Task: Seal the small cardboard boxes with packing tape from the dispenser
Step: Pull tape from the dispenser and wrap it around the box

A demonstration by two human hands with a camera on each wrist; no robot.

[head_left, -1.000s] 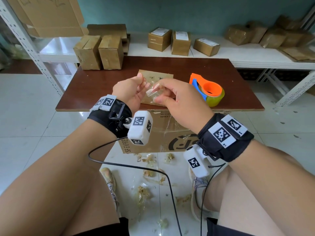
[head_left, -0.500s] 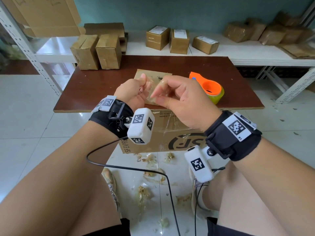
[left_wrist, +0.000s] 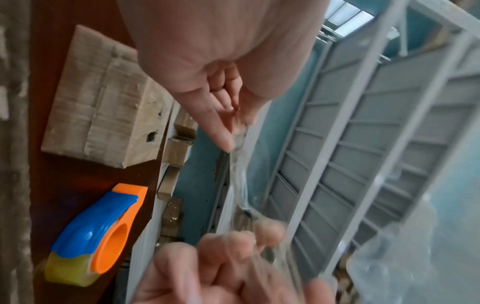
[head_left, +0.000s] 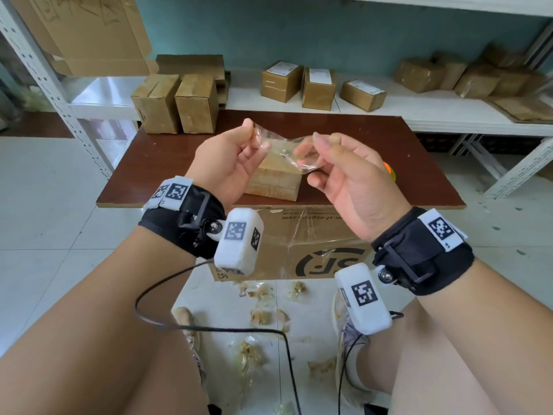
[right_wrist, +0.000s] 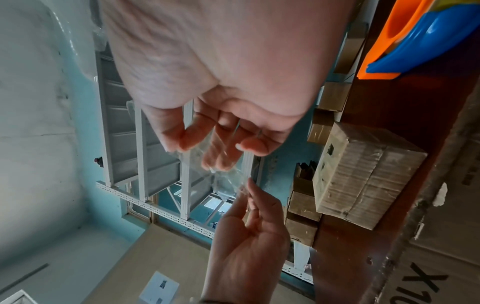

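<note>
Left hand [head_left: 227, 163] and right hand [head_left: 344, 175] raised apart over the brown table [head_left: 155, 163], each pinching one end of a crumpled clear tape strip [head_left: 284, 146] stretched between them. Directly below, small cardboard box [head_left: 276, 179] lying closed on the table, contents unseen. At 3 o'clock of the box, tape dispenser [left_wrist: 98, 234], orange and blue, yellowish roll inside. At 12 o'clock, labelled boxes [head_left: 317, 85] on the white shelf [head_left: 419, 112], probably sealed.

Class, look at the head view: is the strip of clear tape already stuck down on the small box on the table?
No: the tape strip hangs in the air, pinched between the left hand and right hand, above the small box.
</note>
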